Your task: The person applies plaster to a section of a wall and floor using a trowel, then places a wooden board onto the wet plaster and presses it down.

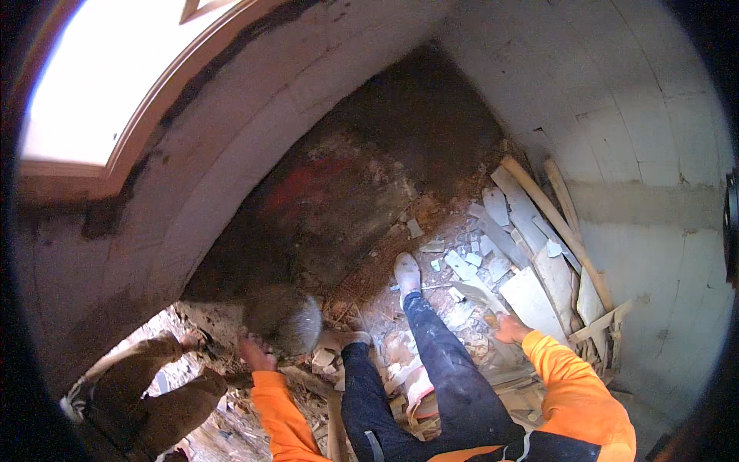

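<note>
My left hand point(258, 353), in an orange sleeve, has bent fingers beside the blurred, round grey object point(296, 322) at lower left; whether it grips that object is unclear. My right hand point(509, 329), lower right, has fingers closed around something small and yellowish that I cannot make out, near pale broken boards point(525, 300) and rubble. My dark trousers are dusted white, and my light shoe point(407, 271) stands among white fragments point(460, 266).
Another person's brown-trousered legs point(146, 377) are at lower left, close to my left arm. A bright window opening point(92, 77) is in the curved-looking left wall point(223, 138). Long poles point(539, 196) and slabs lie along the right wall point(631, 215). The far corner floor point(400, 108) is dark.
</note>
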Demonstrator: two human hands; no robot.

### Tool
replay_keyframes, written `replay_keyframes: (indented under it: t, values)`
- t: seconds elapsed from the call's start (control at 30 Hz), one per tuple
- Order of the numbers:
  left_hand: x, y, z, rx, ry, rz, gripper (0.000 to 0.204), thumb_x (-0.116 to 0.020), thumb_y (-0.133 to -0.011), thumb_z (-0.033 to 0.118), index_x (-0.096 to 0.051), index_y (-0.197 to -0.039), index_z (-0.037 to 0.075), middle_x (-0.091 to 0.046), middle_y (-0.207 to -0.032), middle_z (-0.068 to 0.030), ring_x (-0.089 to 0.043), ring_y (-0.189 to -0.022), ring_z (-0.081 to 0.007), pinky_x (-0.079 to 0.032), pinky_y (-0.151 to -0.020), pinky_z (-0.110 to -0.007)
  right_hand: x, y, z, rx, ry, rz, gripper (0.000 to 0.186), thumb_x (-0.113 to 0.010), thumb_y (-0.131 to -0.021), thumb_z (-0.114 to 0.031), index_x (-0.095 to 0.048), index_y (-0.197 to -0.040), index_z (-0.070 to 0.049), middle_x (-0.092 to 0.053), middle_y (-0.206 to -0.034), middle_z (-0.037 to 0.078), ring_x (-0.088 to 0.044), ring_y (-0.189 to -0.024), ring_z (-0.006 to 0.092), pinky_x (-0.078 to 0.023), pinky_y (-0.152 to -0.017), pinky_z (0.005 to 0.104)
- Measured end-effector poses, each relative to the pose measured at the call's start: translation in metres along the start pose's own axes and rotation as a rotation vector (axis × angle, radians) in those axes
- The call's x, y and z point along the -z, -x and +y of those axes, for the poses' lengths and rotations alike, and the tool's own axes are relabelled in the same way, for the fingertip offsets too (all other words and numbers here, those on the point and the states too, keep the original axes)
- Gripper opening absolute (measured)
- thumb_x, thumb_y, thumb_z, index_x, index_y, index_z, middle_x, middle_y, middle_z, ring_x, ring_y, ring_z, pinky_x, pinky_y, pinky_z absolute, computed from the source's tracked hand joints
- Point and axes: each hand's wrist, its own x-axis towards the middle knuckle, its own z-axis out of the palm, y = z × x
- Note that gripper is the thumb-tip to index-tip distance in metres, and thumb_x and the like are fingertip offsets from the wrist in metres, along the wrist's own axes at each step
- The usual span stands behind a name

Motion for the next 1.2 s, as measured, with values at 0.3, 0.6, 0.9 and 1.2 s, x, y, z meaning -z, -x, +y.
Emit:
replay_keyframes:
  t: [0.3,0.6,0.9,1.2]
  values:
    - [-0.246,0.075,-0.069,-0.661,-0.485,-0.466,0.031,-0.056,-0.085,0.023,-0.066,-0.090,-0.005,-0.064,-0.084,-0.0043,-0.054,-0.076,-0.0117,-0.043,-0.069,-0.029,0.069,-0.036,-0.053,0.093,-0.237,0.105,0.048,-0.057,-0.077,-0.031,-0.048,-0.112,0.000,-0.062,-0.089,0.025,-0.061,-0.084,0.0406,-0.049,-0.072,0.0474]
    - [-0.407,0.019,-0.123,-0.361,-0.549,-0.598,0.034,-0.055,-0.088,0.031,-0.063,-0.101,0.000,-0.060,-0.088,-0.0009,-0.051,-0.079,-0.0121,-0.043,-0.071,-0.030,0.152,-0.139,-0.109,0.381,-0.370,0.305,0.040,-0.050,-0.082,-0.018,-0.042,-0.118,-0.003,-0.062,-0.077,0.026,-0.062,-0.072,0.0415,-0.050,-0.064,0.0497]
    - [-0.439,-0.016,-0.176,-0.203,-0.354,-0.766,0.023,-0.055,-0.088,0.035,-0.058,-0.094,0.013,-0.060,-0.091,-0.0041,-0.054,-0.079,-0.0166,-0.044,-0.063,-0.032,0.171,-0.315,-0.153,0.168,0.268,0.240,0.040,-0.051,-0.074,-0.006,-0.056,-0.113,-0.002,-0.062,-0.087,0.028,-0.064,-0.083,0.0386,-0.053,-0.068,0.0453]
    - [-0.424,-0.022,-0.151,-0.758,-0.662,-0.523,0.028,-0.058,-0.087,0.026,-0.066,-0.079,0.000,-0.062,-0.076,-0.0057,-0.054,-0.075,-0.0169,-0.042,-0.071,-0.032,0.116,-0.339,-0.137,0.477,0.495,0.231,0.049,-0.050,-0.081,-0.018,-0.046,-0.127,-0.003,-0.061,-0.103,0.023,-0.055,-0.103,0.0383,-0.045,-0.084,0.0476]
